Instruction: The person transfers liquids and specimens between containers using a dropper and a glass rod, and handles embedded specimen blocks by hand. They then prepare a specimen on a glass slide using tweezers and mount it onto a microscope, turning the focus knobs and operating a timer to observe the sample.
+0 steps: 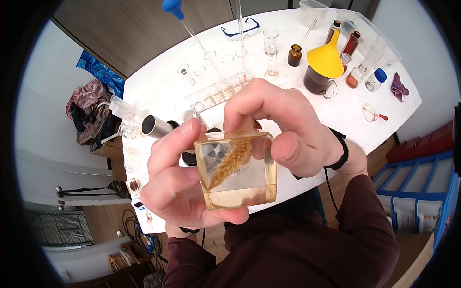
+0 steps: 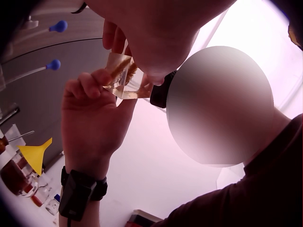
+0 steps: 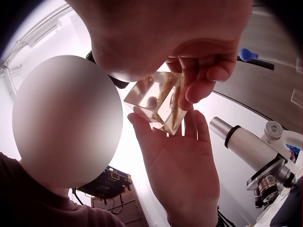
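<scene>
A clear, yellowish resin block (image 1: 240,192) with a dried, golden seed head (image 1: 230,163) inside is raised close to the head camera. My left hand (image 1: 175,185) grips it from the left, fingers along its side and the thumb tip showing below the lower edge. From the right, my right hand (image 1: 293,120) holds it, with the index finger bent over the top edge and the thumb at the right side. Both wrist views show the tilted block (image 3: 156,97) between the fingers of the two hands.
Below the hands, the white table (image 1: 158,81) bears a test tube rack (image 1: 216,93) and a microscope (image 3: 253,149). To the right stand a yellow funnel (image 1: 326,60) on a dark-filled beaker (image 1: 317,81), a brown bottle (image 1: 295,56) and a blue-capped jar (image 1: 375,80). Safety glasses (image 1: 240,33) lie behind.
</scene>
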`<state>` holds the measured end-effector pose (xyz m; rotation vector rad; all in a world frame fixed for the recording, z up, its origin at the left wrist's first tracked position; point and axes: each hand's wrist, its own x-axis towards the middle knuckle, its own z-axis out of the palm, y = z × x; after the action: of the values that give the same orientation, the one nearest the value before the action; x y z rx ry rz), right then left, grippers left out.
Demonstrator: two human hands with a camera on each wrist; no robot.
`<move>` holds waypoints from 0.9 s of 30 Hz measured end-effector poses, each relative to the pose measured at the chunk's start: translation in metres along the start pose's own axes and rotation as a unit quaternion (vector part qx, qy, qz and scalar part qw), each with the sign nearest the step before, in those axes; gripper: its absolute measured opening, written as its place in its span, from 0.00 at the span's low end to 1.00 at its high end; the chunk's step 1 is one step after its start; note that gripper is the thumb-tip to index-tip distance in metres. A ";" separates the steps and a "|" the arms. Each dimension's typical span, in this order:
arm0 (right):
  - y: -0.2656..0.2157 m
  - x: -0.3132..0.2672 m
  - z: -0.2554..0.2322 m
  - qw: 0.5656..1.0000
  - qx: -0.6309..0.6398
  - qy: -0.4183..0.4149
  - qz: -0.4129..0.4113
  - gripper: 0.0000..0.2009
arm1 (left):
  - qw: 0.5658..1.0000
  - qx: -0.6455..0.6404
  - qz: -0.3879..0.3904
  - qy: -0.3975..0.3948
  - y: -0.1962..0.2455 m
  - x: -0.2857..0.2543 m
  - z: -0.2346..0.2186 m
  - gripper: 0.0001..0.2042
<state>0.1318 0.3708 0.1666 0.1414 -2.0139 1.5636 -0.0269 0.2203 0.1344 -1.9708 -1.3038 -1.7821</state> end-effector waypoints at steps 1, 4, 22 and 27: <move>0.000 0.000 0.001 1.000 0.000 -0.001 0.000 0.43 | 1.000 0.001 0.000 0.000 0.000 0.000 -0.001 0.39; 0.000 0.000 0.001 1.000 0.004 0.002 -0.003 0.43 | 1.000 -0.006 0.005 -0.008 -0.001 0.002 0.000 0.38; 0.021 0.006 0.008 0.989 0.000 -0.024 -0.149 0.28 | 0.991 -0.129 0.017 0.025 -0.007 0.008 0.003 0.37; 0.027 0.006 0.007 0.994 -0.042 -0.023 -0.100 0.31 | 0.996 0.012 -0.078 0.035 0.006 0.007 0.004 0.36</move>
<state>0.1130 0.3745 0.1459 0.3385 -2.0284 1.3603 -0.0208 0.2226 0.1420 -1.8228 -1.4856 -1.8766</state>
